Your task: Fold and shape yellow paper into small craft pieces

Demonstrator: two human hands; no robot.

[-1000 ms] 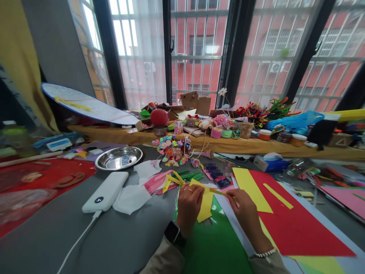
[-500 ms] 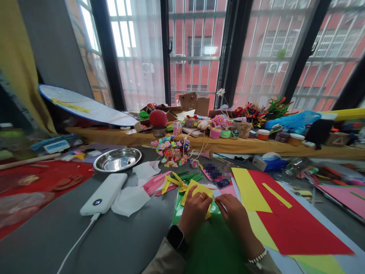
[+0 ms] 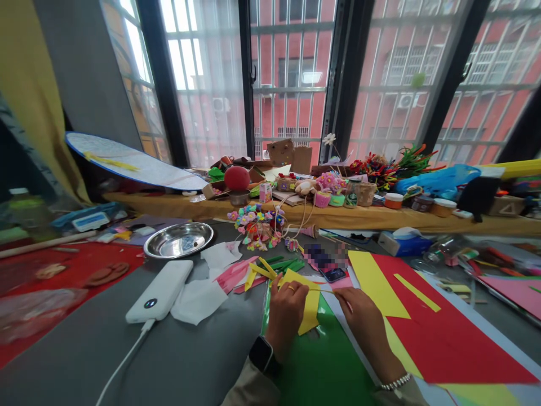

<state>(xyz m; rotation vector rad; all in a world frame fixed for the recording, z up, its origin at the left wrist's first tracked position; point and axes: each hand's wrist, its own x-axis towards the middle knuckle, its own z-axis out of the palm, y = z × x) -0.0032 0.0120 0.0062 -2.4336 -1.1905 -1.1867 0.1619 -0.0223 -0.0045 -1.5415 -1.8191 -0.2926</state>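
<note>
Above a green glossy sheet (image 3: 333, 361), both of my hands are closed at the two ends of a thin yellowish strip (image 3: 322, 290); I cannot make out whether it is paper or a stick. My left hand (image 3: 286, 309), wearing a ring and a watch, pinches its left end. Yellow paper (image 3: 310, 313) sits under and beside those fingers; whether they grip it too is unclear. My right hand (image 3: 361, 316), with a beaded bracelet, pinches the right end. Folded yellow strips (image 3: 256, 276) and green strips (image 3: 283, 263) lie just beyond my left hand.
Red paper (image 3: 460, 332) with yellow sheets (image 3: 372, 282) lies to the right. A phone (image 3: 325, 265) lies ahead. At left are a white power bank (image 3: 160, 290) with its cable, a steel dish (image 3: 147, 248) and white tissue (image 3: 198, 301). Crafts and jars crowd the windowsill ledge (image 3: 203, 210).
My hands have drawn apart, the right one moving rightward, and the thin strip now shows stretched between them. More of the yellow paper is visible. The view has shifted slightly.
</note>
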